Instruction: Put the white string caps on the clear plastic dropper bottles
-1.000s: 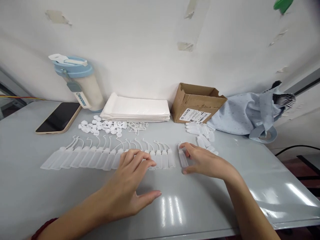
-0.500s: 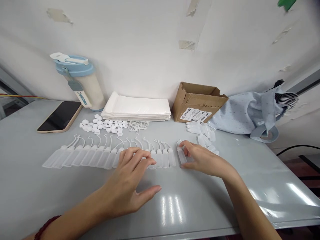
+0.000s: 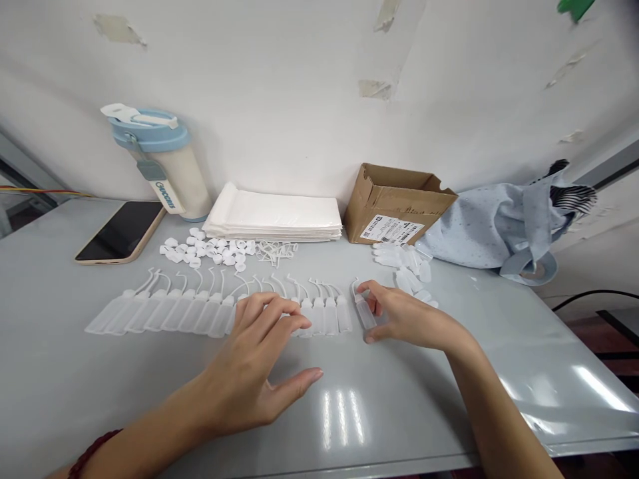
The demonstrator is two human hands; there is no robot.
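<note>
Clear plastic bottle [image 3: 366, 313] in right hand [image 3: 409, 320]

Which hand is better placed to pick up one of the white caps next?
Left, probably. The left hand sits over the bottle row, nearer the caps, and looks empty. The right hand is farther away, pinching a bottle.

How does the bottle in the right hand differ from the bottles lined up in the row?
The bottle is pinched between the fingers and thumb of the right hand, while the row's bottles lie on the table, part of them under the left hand. The held bottle sits alone just right of the row; the row's bottles lie side by side. Both are translucent plastic with a thin tip toward the wall.
</note>
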